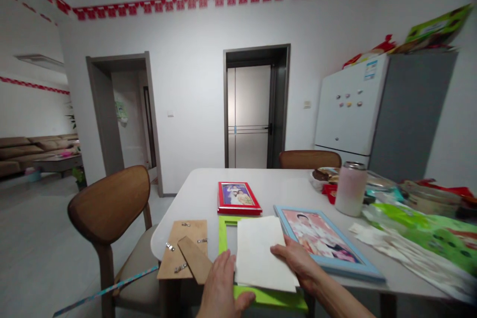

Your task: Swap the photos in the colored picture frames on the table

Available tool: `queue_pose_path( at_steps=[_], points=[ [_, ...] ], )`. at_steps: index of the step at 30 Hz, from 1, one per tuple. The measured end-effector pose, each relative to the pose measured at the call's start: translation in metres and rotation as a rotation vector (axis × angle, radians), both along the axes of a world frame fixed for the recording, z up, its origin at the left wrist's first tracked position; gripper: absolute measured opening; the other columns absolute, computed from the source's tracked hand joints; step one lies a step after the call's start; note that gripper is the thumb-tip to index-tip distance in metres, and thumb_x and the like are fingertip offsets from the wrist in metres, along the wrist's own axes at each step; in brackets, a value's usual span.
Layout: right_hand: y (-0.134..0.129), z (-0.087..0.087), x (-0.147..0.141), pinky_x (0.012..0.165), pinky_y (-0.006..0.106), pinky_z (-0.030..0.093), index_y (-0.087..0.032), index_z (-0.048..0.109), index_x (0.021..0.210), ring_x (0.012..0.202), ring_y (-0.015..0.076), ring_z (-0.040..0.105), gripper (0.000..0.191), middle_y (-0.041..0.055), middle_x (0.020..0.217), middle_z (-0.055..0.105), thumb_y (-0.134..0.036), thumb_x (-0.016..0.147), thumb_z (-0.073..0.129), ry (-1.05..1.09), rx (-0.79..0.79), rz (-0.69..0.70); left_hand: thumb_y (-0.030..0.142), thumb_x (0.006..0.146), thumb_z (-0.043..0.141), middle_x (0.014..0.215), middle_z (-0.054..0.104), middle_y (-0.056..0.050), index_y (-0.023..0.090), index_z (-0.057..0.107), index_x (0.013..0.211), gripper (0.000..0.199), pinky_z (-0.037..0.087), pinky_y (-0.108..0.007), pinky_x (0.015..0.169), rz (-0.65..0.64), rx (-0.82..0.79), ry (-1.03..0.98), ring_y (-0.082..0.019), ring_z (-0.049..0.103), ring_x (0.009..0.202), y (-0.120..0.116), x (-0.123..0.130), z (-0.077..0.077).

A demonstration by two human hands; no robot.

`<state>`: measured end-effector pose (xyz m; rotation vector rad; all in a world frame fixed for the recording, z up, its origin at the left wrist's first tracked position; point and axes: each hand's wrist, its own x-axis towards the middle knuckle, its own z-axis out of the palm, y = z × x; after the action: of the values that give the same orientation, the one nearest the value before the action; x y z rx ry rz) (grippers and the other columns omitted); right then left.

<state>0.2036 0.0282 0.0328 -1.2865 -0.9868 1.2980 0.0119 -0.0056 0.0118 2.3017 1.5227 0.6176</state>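
Note:
White sheets of paper or card (263, 253) lie over a green picture frame (222, 238) at the table's near edge. My right hand (300, 263) grips the sheets by their right edge, thumb on top. My left hand (223, 283) rests at their lower left with its thumb spread from the fingers, beside the green frame. Left of the frame lies a brown backing board (189, 231) with metal clips and a stand leg (196, 261). A red framed photo (238, 198) lies behind, and a blue framed photo (320, 238) is to the right.
The white table (197, 184) holds a pink and white bottle (351, 190), white cloth gloves (398, 248) and a green plastic package (428, 233) on the right. A wooden chair (112, 203) stands at the left, another (310, 159) behind the table.

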Motion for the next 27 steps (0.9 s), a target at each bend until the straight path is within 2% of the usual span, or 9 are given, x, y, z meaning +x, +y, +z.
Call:
queue_pose_path(
  at_steps=[5,11,16,20,27],
  points=[
    [0.009,-0.003,-0.012,0.050,0.027,0.046,-0.012,0.041,0.110,0.052,0.0168,0.060,0.053,0.0057,0.070,0.067,-0.011,0.057,0.046,0.096,-0.015,0.059,0.034,0.060,0.059,0.132,0.030,-0.017,0.004,0.037,0.121,0.072,0.022,-0.038,0.102,-0.044,-0.031,-0.018,-0.027,0.024,0.122,0.003,-0.003,-0.007],
    [0.015,0.008,-0.019,0.046,0.025,0.043,-0.010,0.039,0.111,0.049,0.0169,0.059,0.057,0.0047,0.065,0.066,-0.009,0.054,0.039,0.027,-0.011,0.084,0.023,0.056,0.065,0.129,0.035,-0.016,0.010,0.041,0.118,0.068,0.025,-0.042,0.099,-0.067,0.004,-0.054,-0.026,0.030,0.120,0.007,-0.006,-0.010],
    [0.016,0.019,-0.019,0.046,0.024,0.042,-0.009,0.042,0.109,0.047,0.0160,0.057,0.056,0.0035,0.060,0.064,-0.009,0.053,0.039,-0.032,-0.014,0.111,0.020,0.050,0.071,0.124,0.044,-0.011,0.016,0.054,0.096,0.049,0.028,-0.037,0.098,-0.089,0.046,-0.113,-0.023,0.036,0.116,0.010,-0.014,-0.011],
    [0.014,0.024,-0.013,0.044,0.022,0.040,-0.011,0.042,0.109,0.042,0.0133,0.054,0.056,0.0024,0.062,0.065,-0.011,0.053,0.038,-0.051,-0.002,0.099,0.019,0.048,0.074,0.123,0.045,-0.007,0.018,0.055,0.083,0.040,0.028,-0.033,0.097,-0.123,0.035,-0.147,-0.020,0.036,0.116,0.011,-0.018,-0.010],
    [0.022,0.013,-0.023,0.049,0.026,0.042,-0.009,0.044,0.106,0.045,0.0163,0.056,0.054,0.0013,0.051,0.061,-0.011,0.053,0.036,-0.081,-0.039,0.167,0.018,0.047,0.075,0.118,0.048,-0.005,0.018,0.053,0.079,0.040,0.028,-0.029,0.097,-0.153,0.025,-0.165,-0.019,0.038,0.114,0.011,-0.021,-0.007]
  ],
)
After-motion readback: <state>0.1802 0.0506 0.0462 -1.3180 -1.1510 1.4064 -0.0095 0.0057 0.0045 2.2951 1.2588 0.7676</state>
